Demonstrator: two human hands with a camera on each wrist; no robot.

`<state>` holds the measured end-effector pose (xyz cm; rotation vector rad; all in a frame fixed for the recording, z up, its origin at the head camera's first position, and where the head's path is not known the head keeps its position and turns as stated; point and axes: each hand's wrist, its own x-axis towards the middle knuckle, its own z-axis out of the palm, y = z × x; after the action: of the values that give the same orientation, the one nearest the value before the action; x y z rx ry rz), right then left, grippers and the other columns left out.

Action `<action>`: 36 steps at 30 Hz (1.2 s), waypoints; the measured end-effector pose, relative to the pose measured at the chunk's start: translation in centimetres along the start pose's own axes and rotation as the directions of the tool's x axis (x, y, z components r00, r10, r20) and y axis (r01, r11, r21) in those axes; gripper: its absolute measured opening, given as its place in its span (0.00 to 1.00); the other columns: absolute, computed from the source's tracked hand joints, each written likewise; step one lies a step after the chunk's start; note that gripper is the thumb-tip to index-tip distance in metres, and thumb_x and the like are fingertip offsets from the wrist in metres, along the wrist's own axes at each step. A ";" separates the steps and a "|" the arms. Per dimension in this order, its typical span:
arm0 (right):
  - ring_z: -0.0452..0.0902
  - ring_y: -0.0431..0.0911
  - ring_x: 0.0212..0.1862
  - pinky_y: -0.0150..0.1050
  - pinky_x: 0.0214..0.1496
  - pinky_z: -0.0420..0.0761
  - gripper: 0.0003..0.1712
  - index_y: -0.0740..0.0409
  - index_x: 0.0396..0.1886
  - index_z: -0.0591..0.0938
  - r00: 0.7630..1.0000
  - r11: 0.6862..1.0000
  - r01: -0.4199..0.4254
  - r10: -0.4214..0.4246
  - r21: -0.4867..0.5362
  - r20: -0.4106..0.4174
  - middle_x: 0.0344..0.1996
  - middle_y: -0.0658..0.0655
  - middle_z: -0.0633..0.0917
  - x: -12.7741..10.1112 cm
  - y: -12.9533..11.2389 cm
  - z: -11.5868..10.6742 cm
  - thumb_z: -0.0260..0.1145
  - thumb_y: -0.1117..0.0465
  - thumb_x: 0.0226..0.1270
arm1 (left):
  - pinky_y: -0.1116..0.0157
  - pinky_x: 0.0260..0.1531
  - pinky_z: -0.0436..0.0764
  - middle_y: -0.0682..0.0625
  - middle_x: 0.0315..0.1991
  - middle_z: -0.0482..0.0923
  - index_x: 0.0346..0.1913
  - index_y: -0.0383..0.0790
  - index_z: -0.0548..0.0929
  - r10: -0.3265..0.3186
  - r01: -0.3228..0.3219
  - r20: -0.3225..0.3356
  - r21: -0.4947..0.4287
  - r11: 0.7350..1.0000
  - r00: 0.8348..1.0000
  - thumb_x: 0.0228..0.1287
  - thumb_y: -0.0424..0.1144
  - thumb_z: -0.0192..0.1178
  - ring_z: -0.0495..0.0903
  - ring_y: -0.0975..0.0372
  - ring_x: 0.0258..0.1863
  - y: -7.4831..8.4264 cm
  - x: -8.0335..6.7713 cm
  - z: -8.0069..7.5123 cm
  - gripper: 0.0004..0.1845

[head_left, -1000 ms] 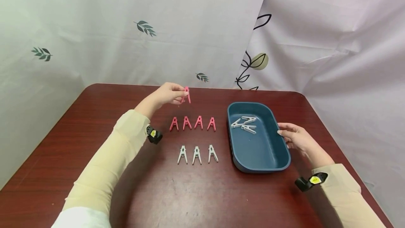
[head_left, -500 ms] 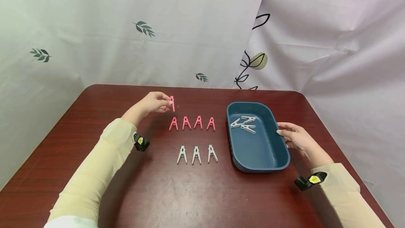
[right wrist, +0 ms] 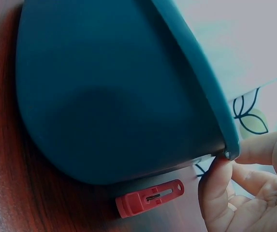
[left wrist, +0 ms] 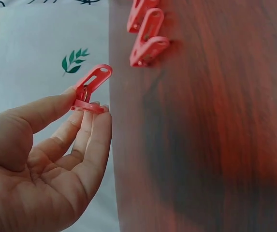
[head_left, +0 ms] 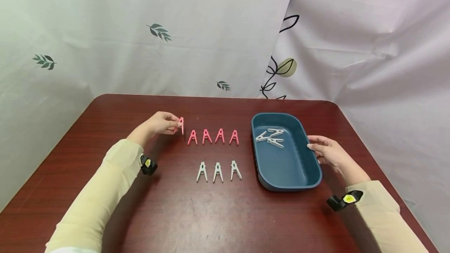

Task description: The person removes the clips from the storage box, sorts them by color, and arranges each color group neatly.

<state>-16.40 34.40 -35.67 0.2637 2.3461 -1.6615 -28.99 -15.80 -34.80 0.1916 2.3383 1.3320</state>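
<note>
My left hand [head_left: 159, 123] pinches a pink clothespin [left wrist: 94, 87] between thumb and fingertips, just left of a row of pink clothespins [head_left: 206, 136]. The thumb and fingers of my right hand [head_left: 332, 153] grip the right rim of a deep blue plastic tray [head_left: 287, 186]. Inside the tray, three white clothespins [head_left: 275, 142] lie loosely near the left wall. Three more white clothespins [head_left: 218, 173] lie on the table in a row, nearer than the pink ones. Beside the tray's outer wall, the right wrist view shows another red-pink clothespin [right wrist: 150, 198], hidden in the head view.
A dark red wooden table [head_left: 225, 220] lies under everything, with rounded far corners. Behind it hangs a white curtain [head_left: 197, 30] with leaf prints. Each sleeve carries a small black wrist camera [head_left: 148, 165].
My left hand has moved left and toward me with the pink clothespin, from behind the row to its left end. My right hand stays on the tray rim.
</note>
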 end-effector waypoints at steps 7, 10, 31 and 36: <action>0.80 0.36 0.29 0.35 0.31 0.81 0.33 0.71 0.69 0.58 1.000 1.000 0.004 -0.004 0.004 0.011 0.27 0.40 0.84 0.1 0.0 0.0 0.57 0.59 0.71 | 0.61 0.45 0.82 0.42 0.40 0.78 0.56 0.21 0.70 -0.053 0.054 0.018 -0.010 0.999 0.998 0.68 0.33 0.56 0.77 0.64 0.34 -1.1 -0.5 0.0 0.20; 0.80 0.36 0.28 0.35 0.30 0.81 0.32 0.71 0.68 0.59 1.000 1.000 0.004 -0.004 0.006 0.011 0.26 0.40 0.84 0.2 0.0 0.0 0.56 0.60 0.71 | 0.62 0.43 0.82 0.44 0.37 0.78 0.55 0.20 0.70 -0.055 0.056 0.027 -0.021 0.998 0.998 0.68 0.33 0.55 0.77 0.65 0.33 -1.5 -0.7 0.0 0.20; 0.80 0.36 0.28 0.35 0.31 0.81 0.33 0.70 0.69 0.58 0.999 1.000 0.003 -0.004 0.008 0.043 0.27 0.40 0.84 0.4 0.0 0.3 0.56 0.58 0.72 | 0.68 0.36 0.83 0.48 0.32 0.77 0.53 0.19 0.72 -0.079 0.079 -0.003 0.006 0.997 0.997 0.67 0.31 0.56 0.76 0.66 0.29 -3.0 -1.0 0.7 0.18; 0.79 0.36 0.27 0.35 0.30 0.81 0.31 0.69 0.68 0.61 0.999 1.000 0.009 -0.010 0.018 0.031 0.26 0.40 0.84 0.1 0.0 -0.2 0.57 0.58 0.72 | 0.69 0.35 0.82 0.49 0.30 0.77 0.51 0.20 0.74 -0.046 0.047 -0.036 0.039 0.998 0.998 0.67 0.31 0.56 0.76 0.67 0.28 -2.8 -0.4 0.9 0.16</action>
<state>-16.48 34.54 -35.63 0.2290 2.3143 -1.6792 -27.95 -16.70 -37.41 0.1265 2.3851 1.2770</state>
